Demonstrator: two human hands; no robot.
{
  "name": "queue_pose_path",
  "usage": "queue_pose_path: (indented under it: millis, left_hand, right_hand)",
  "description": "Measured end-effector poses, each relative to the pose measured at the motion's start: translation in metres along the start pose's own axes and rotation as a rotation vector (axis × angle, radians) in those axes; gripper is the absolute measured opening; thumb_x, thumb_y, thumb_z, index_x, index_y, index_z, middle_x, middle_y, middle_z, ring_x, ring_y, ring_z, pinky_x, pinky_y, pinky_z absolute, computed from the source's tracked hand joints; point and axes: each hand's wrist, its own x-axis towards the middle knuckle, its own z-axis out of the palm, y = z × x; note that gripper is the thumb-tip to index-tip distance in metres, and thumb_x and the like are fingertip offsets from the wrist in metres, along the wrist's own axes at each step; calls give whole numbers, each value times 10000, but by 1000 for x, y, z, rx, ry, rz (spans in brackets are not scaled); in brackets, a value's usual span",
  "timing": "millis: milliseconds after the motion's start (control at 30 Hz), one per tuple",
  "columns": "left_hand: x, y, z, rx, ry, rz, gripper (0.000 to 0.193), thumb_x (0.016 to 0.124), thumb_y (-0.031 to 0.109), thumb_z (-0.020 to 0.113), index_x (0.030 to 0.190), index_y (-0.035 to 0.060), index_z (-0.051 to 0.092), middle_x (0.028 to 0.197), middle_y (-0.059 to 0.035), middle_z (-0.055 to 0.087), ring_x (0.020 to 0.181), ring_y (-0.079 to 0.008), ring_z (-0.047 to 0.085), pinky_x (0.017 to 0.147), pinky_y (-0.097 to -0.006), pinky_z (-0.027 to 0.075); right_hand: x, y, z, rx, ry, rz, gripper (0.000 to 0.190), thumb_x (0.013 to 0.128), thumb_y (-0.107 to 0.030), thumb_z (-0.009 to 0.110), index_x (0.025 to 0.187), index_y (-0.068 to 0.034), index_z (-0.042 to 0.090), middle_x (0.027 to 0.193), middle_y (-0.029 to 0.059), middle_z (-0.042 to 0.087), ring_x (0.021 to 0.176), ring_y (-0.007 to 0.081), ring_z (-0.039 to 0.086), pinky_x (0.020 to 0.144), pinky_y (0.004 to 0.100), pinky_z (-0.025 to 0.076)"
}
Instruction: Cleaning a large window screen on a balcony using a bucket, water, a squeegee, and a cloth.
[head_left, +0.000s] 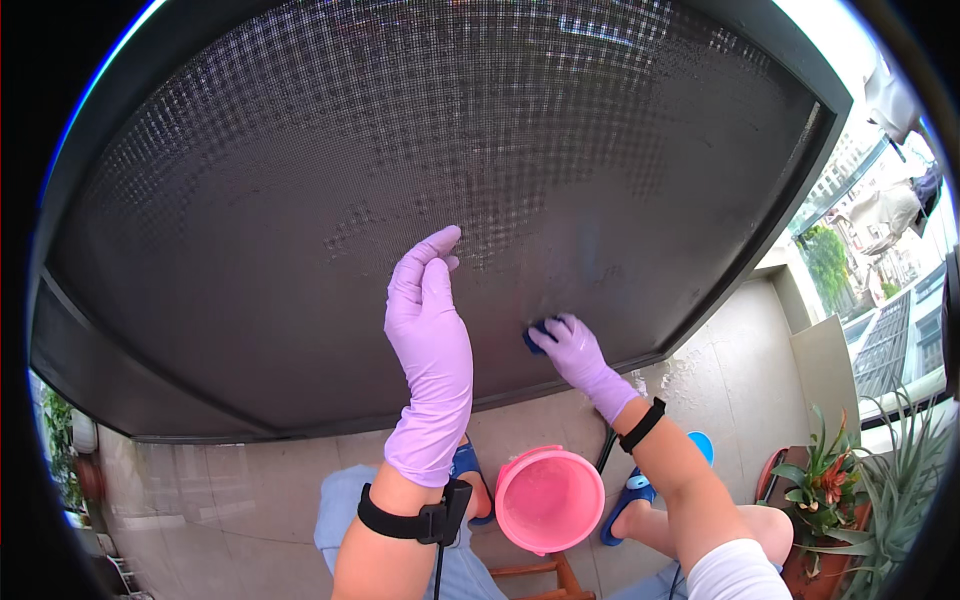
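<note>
A large window screen with dark mesh in a dark frame stands before me, wet over much of its lower part. My right hand, in a lilac glove, presses a small dark blue scrubber or sponge to the mesh near the lower edge. The fingers cover part of it. My left hand, gloved alike, is raised in front of the middle of the screen with bent fingers and nothing in it. Whether its fingertips touch the mesh, I cannot tell.
A pink bucket stands on the tiled floor between my feet, by a wooden stool. Behind my right arm lies a light blue object. Potted plants line the right side. Water wets the tiles by the frame's corner.
</note>
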Motion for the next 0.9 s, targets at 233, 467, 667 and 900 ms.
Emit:
queue_pose_path:
  millis: [233,467,667,900]
  left_hand:
    - [7,4,-17,13,42,11,252,926,99,435,1094,40,615,1055,-32,615,934,-120,539,913,-267,398]
    - [8,1,-16,28,41,41,256,925,97,431,1091,40,618,1056,-40,618,929,-128,547,914,-271,403]
    - [7,-3,-6,-6,42,31,257,924,100,431,1087,33,617,1051,-40,616,924,-128,545,921,-271,398]
    - [6,-1,-13,18,58,-7,262,915,86,428,1086,30,618,1045,-33,617,921,-123,543,911,-266,398]
  right_hand:
    - [-5,-4,-40,316,-39,265,427,579,63,654,961,-121,610,983,109,527,935,299,538,763,363,489]
    - [128,-1,-143,93,408,159,517,649,-60,730,1139,-115,576,1151,107,460,1029,299,477,855,363,444]
    - [36,21,-38,-95,149,-82,489,640,-59,599,1121,-146,596,1102,50,483,971,284,498,800,374,490]
    - [10,11,-36,54,2,-103,399,678,-63,583,1061,-163,632,994,61,509,885,254,528,738,340,505]
